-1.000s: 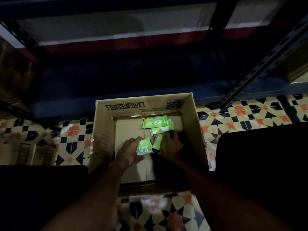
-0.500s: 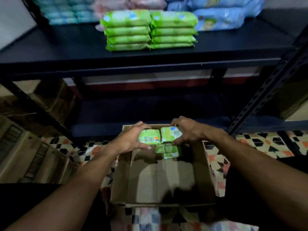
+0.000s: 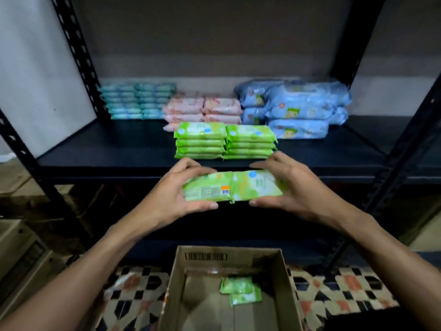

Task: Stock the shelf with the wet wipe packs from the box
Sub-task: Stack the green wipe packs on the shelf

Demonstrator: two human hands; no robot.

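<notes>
My left hand (image 3: 171, 194) grips a green wet wipe pack (image 3: 206, 189) with its label side up. My right hand (image 3: 293, 187) grips a second green pack (image 3: 256, 186) right beside it, so the two packs meet end to end. Both are held just in front of the black shelf (image 3: 124, 149), below two stacks of green packs (image 3: 224, 140) near its front edge. On the floor below stands the open cardboard box (image 3: 175, 278), with two green packs (image 3: 239, 291) lying at its far side.
At the back of the shelf sit teal packs (image 3: 137, 100), pink packs (image 3: 202, 109) and larger blue packs (image 3: 298, 107). Black perforated uprights (image 3: 76, 56) frame the shelf on both sides. The floor has patterned tiles (image 3: 133, 297). More cardboard (image 3: 21, 254) lies at the left.
Both hands have lifted their green packs out of the box and up to the level of the shelf's front edge. The view has tilted up from the box to the stocked shelf.
</notes>
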